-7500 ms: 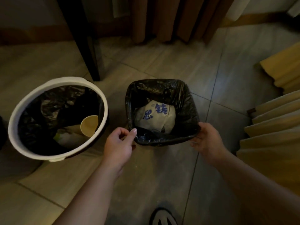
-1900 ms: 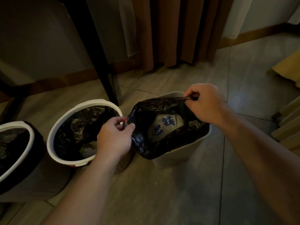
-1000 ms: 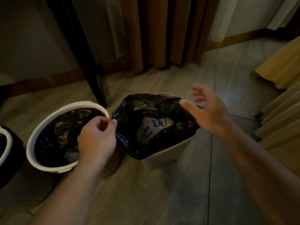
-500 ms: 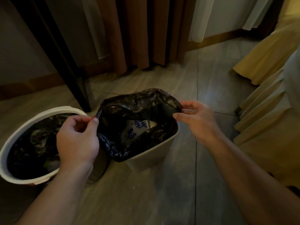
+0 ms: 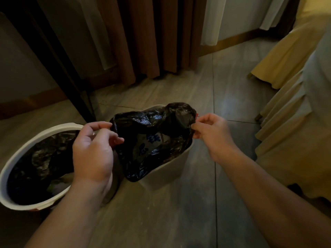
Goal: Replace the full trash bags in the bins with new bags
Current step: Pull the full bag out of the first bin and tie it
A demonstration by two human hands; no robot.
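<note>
On the floor, dim light: round bin [image 5: 68,126] cut off at the left edge, contents under its black liner [image 5: 41,158] hard to make out. Two bins, two bags, two hands. Left hand [image 5: 93,151] and right hand [image 5: 213,133] fingers pinch opposite rims of the black trash bag [image 5: 154,140]. The bag is glossy and crumpled, its rim gathered above the pale square bin [image 5: 168,169], its lower part inside, with blurred blue print showing.

Grey tiled floor [image 5: 232,90] under a round bin [image 5: 16,165] and a square bin [image 5: 172,169]
</note>
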